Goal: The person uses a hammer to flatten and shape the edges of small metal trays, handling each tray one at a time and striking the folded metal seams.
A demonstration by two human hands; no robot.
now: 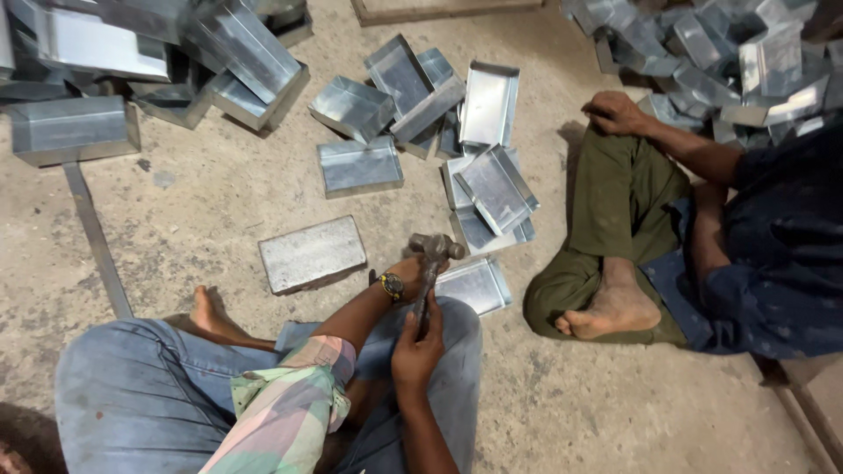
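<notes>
I sit on the concrete floor in blue jeans. My right hand (pixel 417 348) grips the lower handle of a worn hammer (pixel 432 259), which stands upright over my knee with its head on top. My left hand (pixel 407 270), with a wristwatch, holds the handle just below the head. Right behind the hammer lies a shallow sheet-metal tray (pixel 479 283). To its left, a flat grey metal block (pixel 312 254) rests on the floor.
Several folded sheet-metal boxes (pixel 421 114) lie scattered ahead, with bigger piles at the top left (pixel 176 53) and top right (pixel 738 61). A long metal strip (pixel 97 241) lies at the left. Another person (pixel 632 219) sits cross-legged at the right, a hand on one knee.
</notes>
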